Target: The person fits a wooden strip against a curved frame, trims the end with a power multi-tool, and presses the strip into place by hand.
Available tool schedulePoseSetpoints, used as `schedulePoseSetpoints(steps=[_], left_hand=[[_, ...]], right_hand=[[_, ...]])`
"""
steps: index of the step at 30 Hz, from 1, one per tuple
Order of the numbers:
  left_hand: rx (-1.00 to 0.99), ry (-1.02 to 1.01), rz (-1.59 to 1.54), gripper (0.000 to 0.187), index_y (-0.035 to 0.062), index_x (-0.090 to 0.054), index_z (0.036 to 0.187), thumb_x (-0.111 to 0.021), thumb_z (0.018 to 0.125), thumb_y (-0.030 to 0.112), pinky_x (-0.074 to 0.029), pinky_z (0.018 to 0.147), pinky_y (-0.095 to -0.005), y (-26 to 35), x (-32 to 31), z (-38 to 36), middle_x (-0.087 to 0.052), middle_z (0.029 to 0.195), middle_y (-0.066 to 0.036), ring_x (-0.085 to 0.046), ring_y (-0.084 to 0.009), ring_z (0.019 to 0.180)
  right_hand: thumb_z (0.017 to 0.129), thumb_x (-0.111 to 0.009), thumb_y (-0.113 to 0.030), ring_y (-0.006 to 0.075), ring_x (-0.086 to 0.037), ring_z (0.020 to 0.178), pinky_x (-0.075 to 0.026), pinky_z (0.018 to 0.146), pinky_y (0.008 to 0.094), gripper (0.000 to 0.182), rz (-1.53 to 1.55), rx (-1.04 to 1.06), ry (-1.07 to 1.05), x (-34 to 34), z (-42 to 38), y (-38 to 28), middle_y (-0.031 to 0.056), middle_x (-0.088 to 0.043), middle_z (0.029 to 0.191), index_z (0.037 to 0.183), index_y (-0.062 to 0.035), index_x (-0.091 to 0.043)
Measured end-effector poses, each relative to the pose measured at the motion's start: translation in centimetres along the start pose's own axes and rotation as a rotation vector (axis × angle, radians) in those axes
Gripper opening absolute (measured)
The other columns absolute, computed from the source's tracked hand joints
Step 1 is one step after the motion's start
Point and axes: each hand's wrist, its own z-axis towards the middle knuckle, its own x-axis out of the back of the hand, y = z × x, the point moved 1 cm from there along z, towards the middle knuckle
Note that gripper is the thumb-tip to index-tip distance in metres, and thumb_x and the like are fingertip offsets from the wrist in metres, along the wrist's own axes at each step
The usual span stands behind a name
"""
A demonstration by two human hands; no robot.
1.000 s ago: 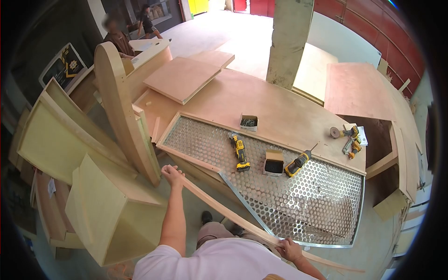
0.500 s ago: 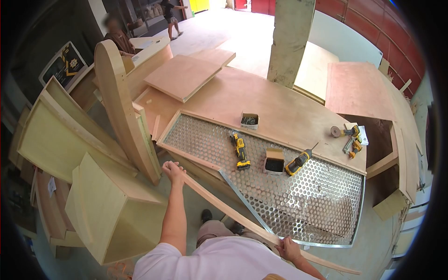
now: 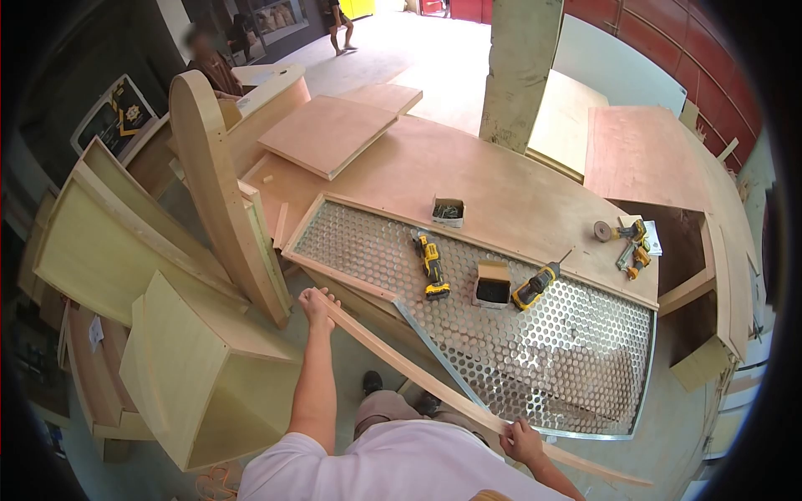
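A long thin wooden strip (image 3: 409,359) stretches diagonally in front of my body. My left hand (image 3: 317,307) is closed round its far left end. Further down, my right hand (image 3: 522,440) grips the same strip, and its tail runs on past that hand to the lower right. Just beyond the strip lies a perforated metal sheet (image 3: 535,367), partly edged with wooden battens. On the sheet rest a yellow and black cordless power tool (image 3: 431,265), a small open box of dark screws (image 3: 492,284) and a cordless drill (image 3: 537,286) fitted with a bit.
Another screw box (image 3: 449,211) sits on the plywood worktop (image 3: 476,167). More power tools (image 3: 632,245) lie at its right end. Curved wooden panels (image 3: 209,200) and a plywood box form (image 3: 209,376) stand at my left. A concrete pillar (image 3: 520,75) rises behind. Two people are in the background.
The strip and both hands have barely shifted, with the right hand slightly further right. In the background, the walking person has moved right. My view has tilted very slightly.
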Motion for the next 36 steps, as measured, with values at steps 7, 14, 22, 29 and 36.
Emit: schedulePoseSetpoints(steps=[7, 14, 22, 29, 36], left_hand=[[0.01, -0.022, 0.005, 0.021, 0.0203, -0.037, 0.121, -0.046, 0.104, 0.028, -0.053, 0.073, -0.0459, -1.9, 0.3, -0.6, -0.055, 0.114, -0.009, -0.056, -0.0224, 0.085], [0.135, -0.186, 0.174, 0.025, 0.0232, -0.042, 0.123, -0.056, 0.105, 0.033, -0.052, 0.083, -0.0571, -4.1, 0.7, -0.4, -0.056, 0.122, -0.008, -0.062, -0.027, 0.102], [0.205, -0.132, 0.188, 0.028, 0.0225, -0.044, 0.128, -0.058, 0.104, 0.026, -0.048, 0.094, -0.0661, -3.4, 2.2, -0.3, -0.054, 0.125, -0.008, -0.06, -0.03, 0.109], [0.208, -0.064, 0.299, 0.026, 0.0202, -0.047, 0.128, -0.057, 0.105, 0.028, -0.055, 0.088, -0.0664, -5.4, 3.6, -1.6, -0.055, 0.126, -0.006, -0.061, -0.0294, 0.112], [0.181, -0.047, 0.41, 0.022, 0.0234, -0.052, 0.123, -0.059, 0.102, 0.023, -0.06, 0.082, -0.0638, -8.8, 2.8, -2.1, -0.055, 0.129, -0.008, -0.06, -0.0328, 0.116]], right_hand=[[0.08, -0.078, -0.023, 0.0327, -0.068, 0.071, -0.058, 0.06, 0.0429, 0.027, 0.011, -0.05, -0.014, -0.1, -0.5, 0.8, 0.0121, -0.062, 0.091, 0.096, -0.008, -0.062], [0.079, -0.077, -0.023, 0.0336, -0.069, 0.074, -0.058, 0.063, 0.0441, 0.025, -0.029, -0.078, -0.032, 0.7, -1.1, 5.8, 0.0103, -0.063, 0.091, 0.096, -0.0091, -0.065], [0.08, -0.077, -0.025, 0.0343, -0.068, 0.073, -0.058, 0.065, 0.0455, 0.025, -0.047, -0.063, 0.021, 1.5, 0.4, 6.2, 0.0109, -0.062, 0.088, 0.094, -0.0085, -0.064], [0.079, -0.075, -0.024, 0.0399, -0.066, 0.076, -0.057, 0.068, 0.0499, 0.029, -0.011, -0.154, -0.083, 0.9, -0.4, 6.2, 0.0166, -0.062, 0.092, 0.098, -0.0071, -0.061], [0.078, -0.073, -0.024, 0.0417, -0.07, 0.078, -0.058, 0.071, 0.0499, 0.049, 0.137, -0.26, -0.148, -1.5, -3.1, 7.5, 0.0194, -0.07, 0.088, 0.114, -0.0019, -0.048]])
